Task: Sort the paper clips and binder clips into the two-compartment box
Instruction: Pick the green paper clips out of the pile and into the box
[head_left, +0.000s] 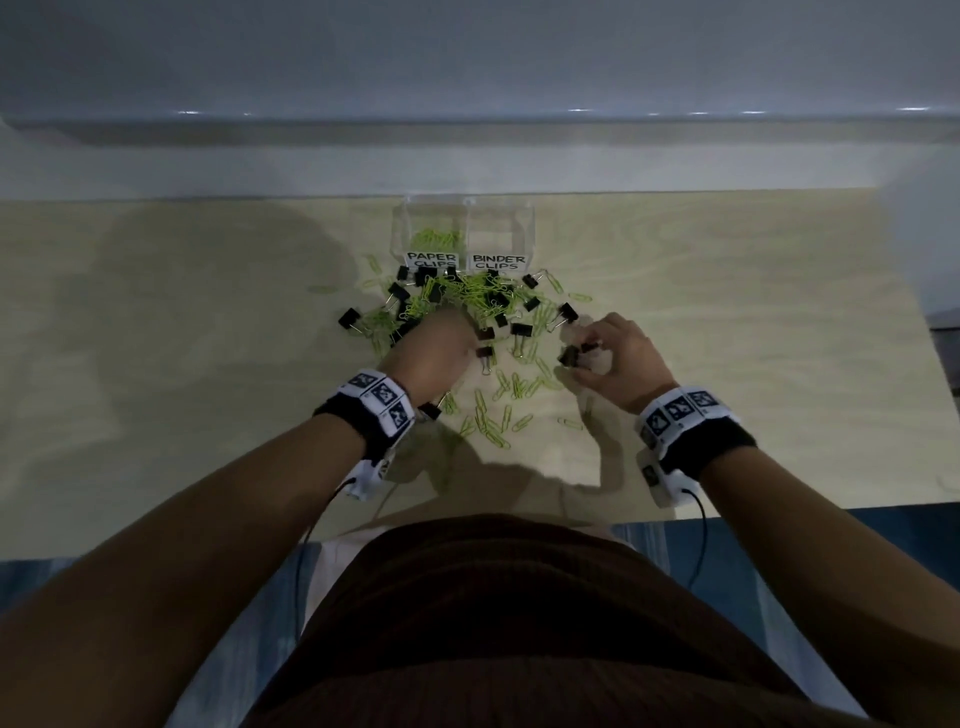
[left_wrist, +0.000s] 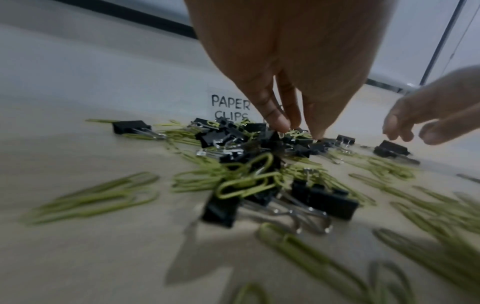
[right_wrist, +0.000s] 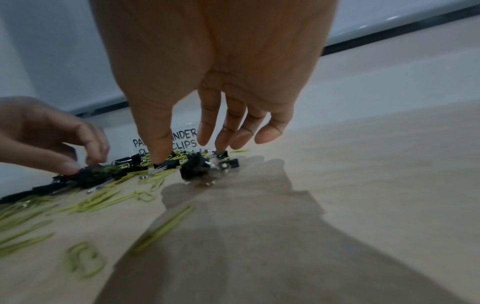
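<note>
Pinching into the heap, your left hand (left_wrist: 280, 82) has its thumb and fingers (left_wrist: 278, 121) drawn together on the tangle of green paper clips (left_wrist: 244, 185) and black binder clips (left_wrist: 327, 199). What they have nipped is hidden among the clips, so you cannot tell whether the pinch holds a paper clip. Your right hand (head_left: 618, 358) works at the right edge of the heap. In the head view a binder clip (head_left: 570, 355) sits at its fingertips; in the right wrist view the thumb presses down beside it while the other fingers (right_wrist: 233, 131) hang loosely extended. A closed grip on that clip cannot be confirmed.

Step in hand, as judged: picking single clips from the mixed heap. Most clips lie on the worktop (head_left: 208, 364) just before the box (head_left: 462, 234). The compartment labelled PAPER CLIPS holds some green clips; the one labelled BINDER CLIPS looks empty.

Next move calls for:
- freeing one clip from the tangle without dragging others;
- carrying it forward over the box wall into the matching compartment.

Hard to make out: both wrist views are blurred, your hands cover parts of the labels, and the clear box walls barely show.
</note>
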